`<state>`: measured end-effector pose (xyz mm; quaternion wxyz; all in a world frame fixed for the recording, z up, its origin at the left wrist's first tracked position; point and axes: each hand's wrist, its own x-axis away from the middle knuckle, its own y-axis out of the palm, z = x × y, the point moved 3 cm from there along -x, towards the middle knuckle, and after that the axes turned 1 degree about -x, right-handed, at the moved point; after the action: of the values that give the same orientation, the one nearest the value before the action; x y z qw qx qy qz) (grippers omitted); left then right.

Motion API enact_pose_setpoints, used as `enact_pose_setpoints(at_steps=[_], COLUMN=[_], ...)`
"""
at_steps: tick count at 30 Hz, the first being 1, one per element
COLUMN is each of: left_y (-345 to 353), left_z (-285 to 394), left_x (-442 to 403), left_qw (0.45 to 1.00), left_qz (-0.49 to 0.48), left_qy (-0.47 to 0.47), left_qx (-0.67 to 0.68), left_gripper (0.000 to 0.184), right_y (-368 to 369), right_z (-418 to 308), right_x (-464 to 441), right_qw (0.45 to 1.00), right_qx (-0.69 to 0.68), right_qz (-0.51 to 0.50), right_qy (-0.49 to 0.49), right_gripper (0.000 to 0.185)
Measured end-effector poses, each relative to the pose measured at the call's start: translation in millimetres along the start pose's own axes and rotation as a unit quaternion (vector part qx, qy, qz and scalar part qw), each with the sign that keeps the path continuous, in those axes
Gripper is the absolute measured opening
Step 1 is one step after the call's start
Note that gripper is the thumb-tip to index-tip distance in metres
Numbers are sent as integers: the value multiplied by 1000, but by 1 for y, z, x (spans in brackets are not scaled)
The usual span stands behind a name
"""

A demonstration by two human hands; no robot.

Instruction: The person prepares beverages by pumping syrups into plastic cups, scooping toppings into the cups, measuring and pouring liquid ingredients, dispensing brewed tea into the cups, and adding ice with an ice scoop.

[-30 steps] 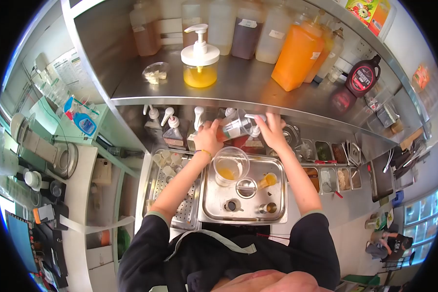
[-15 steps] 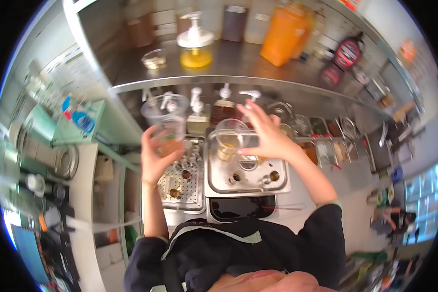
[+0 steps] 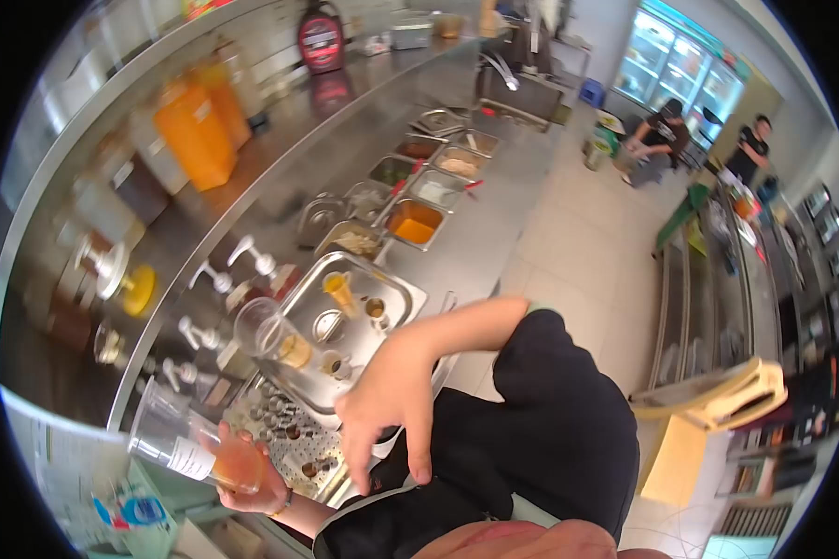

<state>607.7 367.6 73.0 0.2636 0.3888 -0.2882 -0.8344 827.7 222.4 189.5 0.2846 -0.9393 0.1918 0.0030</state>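
My left hand [image 3: 254, 486] is wrapped round the lower part of a clear plastic cup [image 3: 163, 430], which leans to the left. Pinkish-orange liquid sits in its bottom, and a white label is on its side. My right hand [image 3: 391, 396] hangs in front of my body with nothing in it, fingers apart and pointing down. A second clear plastic cup [image 3: 263, 326], with something yellowish at its base, stands on the steel tray [image 3: 403, 296]. A yellow measuring cup [image 3: 338, 291] and small metal jiggers [image 3: 336, 363] are on that tray too.
Pump bottles [image 3: 216, 279] line the back of the counter. Steel food pans [image 3: 415, 224] stand further along it, before a sink [image 3: 522, 98]. An orange jug [image 3: 196, 140] is on the shelf above. Two people [image 3: 657, 140] are across the room, and a wooden chair [image 3: 718, 401] is at right.
The view has swung to the right. My right hand has left the space beside the standing cup and dropped toward my body. My left hand still holds its cup, now leaning.
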Motion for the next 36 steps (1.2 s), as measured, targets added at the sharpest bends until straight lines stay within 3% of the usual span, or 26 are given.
enact_pose_setpoints(at_steps=[1,3,4,7,10,13,14,15,17,21,27,29,33,36], left_y=[-5,-11,-1,27,29,27,16,49,37,58,53,51,50,56], left_z=[-4,-13,-18,-33,-37,-55,-63,-51,-44,-56,-44,-39,-37,-31], left_x=[1,4,0,-17,-7,-13,-16,-29,-33,-34,-28,-26,-22,-22], left_qw=[999,990,998,974,981,976,973,992,987,990,980,972,980,975], left_qz=[45,136,59,226,99,180,-3,83,-43,44,135,155,161,183], left_qy=[3,17,-12,19,-87,-119,-173,-90,-139,-129,-78,-69,-73,-54], left_qx=[-5,-20,21,25,143,11,156,22,74,25,-125,-164,-90,-114], left_gripper=[92,88,84,81,83,90,87,85,81,85,77,76,67,63], right_y=[13,38,48,67,86,81,82,82,78,80,75,71,64,63], right_z=[-1,16,24,35,30,32,30,30,29,30,34,34,37,41], right_x=[1,0,0,-8,-9,1,2,-1,-12,6,-4,-6,1,20], right_qw=[994,990,984,963,959,977,976,975,969,966,947,940,875,807], right_qx=[-110,-109,-109,-209,-237,-179,-186,-188,-212,-214,-189,-108,23,21], right_qz=[-19,55,88,141,138,119,115,119,127,143,234,301,456,571], right_qy=[12,-68,-110,-95,-74,-11,-8,1,-4,2,110,121,160,149], right_gripper=[69,70,71,72,78,86,87,88,82,85,63,45,26,20])
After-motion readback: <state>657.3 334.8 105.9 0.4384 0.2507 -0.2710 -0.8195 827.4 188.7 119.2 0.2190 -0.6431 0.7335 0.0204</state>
